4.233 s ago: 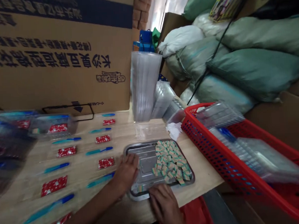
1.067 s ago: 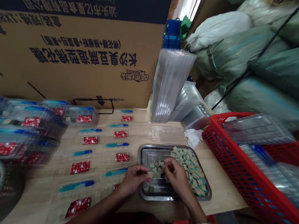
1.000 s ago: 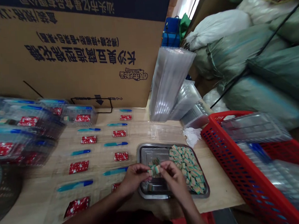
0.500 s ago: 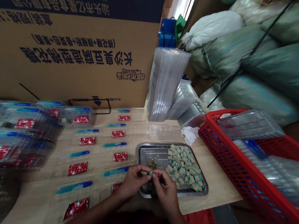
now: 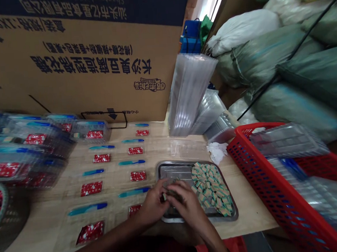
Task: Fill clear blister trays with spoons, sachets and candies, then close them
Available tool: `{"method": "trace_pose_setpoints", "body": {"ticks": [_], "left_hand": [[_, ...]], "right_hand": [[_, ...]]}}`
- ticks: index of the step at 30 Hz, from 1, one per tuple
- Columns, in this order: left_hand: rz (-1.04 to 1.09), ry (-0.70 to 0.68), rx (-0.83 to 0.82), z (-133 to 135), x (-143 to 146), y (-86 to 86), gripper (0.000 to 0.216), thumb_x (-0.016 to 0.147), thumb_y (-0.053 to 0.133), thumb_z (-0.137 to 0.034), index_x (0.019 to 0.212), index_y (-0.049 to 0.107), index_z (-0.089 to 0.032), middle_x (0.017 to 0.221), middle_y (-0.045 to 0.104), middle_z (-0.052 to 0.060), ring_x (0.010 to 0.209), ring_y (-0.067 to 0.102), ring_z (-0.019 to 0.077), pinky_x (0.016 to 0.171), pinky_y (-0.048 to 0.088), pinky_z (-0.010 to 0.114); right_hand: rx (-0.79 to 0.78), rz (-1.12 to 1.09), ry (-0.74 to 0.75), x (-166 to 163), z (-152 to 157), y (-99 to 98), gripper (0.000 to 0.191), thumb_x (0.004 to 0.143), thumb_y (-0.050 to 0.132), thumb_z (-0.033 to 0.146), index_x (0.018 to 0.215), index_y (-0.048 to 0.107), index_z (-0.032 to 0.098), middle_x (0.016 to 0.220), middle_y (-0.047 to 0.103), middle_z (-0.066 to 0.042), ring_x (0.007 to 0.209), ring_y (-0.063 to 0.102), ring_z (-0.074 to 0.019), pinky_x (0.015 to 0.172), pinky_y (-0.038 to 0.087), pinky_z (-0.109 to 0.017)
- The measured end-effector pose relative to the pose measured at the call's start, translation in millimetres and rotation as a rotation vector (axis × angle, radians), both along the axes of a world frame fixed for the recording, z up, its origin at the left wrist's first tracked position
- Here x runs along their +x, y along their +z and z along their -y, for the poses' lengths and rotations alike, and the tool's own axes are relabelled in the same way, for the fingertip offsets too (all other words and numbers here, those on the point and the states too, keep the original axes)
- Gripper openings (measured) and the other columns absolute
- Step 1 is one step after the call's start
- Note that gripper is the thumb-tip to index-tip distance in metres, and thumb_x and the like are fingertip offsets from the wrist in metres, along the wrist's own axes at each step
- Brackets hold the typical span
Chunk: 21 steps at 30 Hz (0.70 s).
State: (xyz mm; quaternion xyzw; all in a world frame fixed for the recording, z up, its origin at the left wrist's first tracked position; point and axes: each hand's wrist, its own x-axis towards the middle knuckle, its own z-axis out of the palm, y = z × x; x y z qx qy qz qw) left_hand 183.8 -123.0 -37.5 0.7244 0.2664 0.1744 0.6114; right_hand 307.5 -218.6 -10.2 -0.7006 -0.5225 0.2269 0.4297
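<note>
My left hand [image 5: 154, 206] and my right hand [image 5: 187, 201] meet over the left part of a metal tray [image 5: 177, 219], fingers curled inward and slightly blurred. Between the left fingers peeks a small tan-and-green piece [image 5: 165, 197]; whatever else the two hands enclose is hidden. A heap of such small tan squares with green edges [image 5: 210, 186] fills the tray's right side. Left of the hands lie clear plastic trays with a blue dropper-like tube [image 5: 134, 192] and a red patterned packet [image 5: 137, 176] in each.
A red basket [image 5: 253, 166] holding clear plastic trays stands at the right. Stacked clear trays [image 5: 191, 94] rise behind the metal tray, beside a big carton [image 5: 97, 88]. Filled clear boxes [image 5: 30, 149] pile up at the left, above a grey basket [image 5: 15, 211]. Crumpled white tissue [image 5: 217, 152] lies near the tray.
My fingers have gone from a fingertip pinch on a small piece to curling together over the tray. The little group of pieces on the tray's left is now covered. The view has shifted slightly.
</note>
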Motion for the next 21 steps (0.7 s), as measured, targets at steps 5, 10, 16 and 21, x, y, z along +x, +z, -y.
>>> {"method": "trace_pose_setpoints", "body": {"ticks": [5,10,16,21], "left_hand": [[-0.054,-0.092,-0.044,3,-3,-2.1,0.077,0.063,0.054,-0.005,0.137,0.035,-0.014,0.075,0.065,-0.001,0.063,0.056,0.0137,0.058,0.042,0.023],[0.012,-0.105,-0.163,7,-5,0.1,0.076,0.062,0.058,-0.007,0.135,0.039,-0.015,0.068,0.061,-0.003,0.06,0.054,0.0128,0.055,0.04,0.021],[0.038,0.028,-0.415,-4,-10,-1.8,0.067,0.055,0.07,-0.014,0.119,0.049,-0.015,0.061,0.058,-0.006,0.057,0.053,0.0106,0.057,0.041,0.021],[0.07,0.086,-0.438,-17,-13,14.7,0.037,0.054,0.075,-0.018,0.088,0.061,-0.014,0.063,0.059,-0.004,0.059,0.054,0.0103,0.059,0.04,0.022]], "right_hand": [[-0.13,0.182,0.263,-2,2,4.9,0.023,0.082,0.05,0.007,0.095,0.061,0.022,0.098,0.059,-0.004,0.096,0.054,-0.0188,0.087,0.044,-0.033],[-0.098,0.275,0.181,-12,4,-6.9,0.015,0.079,0.049,0.009,0.082,0.058,0.021,0.084,0.06,-0.004,0.083,0.054,-0.0205,0.077,0.045,-0.035],[0.062,-0.227,-0.082,-9,7,-1.7,0.01,0.082,0.054,0.025,0.073,0.055,0.02,0.069,0.06,0.0,0.066,0.055,-0.0133,0.06,0.044,-0.022],[-0.01,-0.432,-0.065,-11,6,-0.9,0.017,0.076,0.064,0.033,0.072,0.06,0.018,0.065,0.059,0.001,0.061,0.054,-0.0123,0.057,0.042,-0.022]]}}
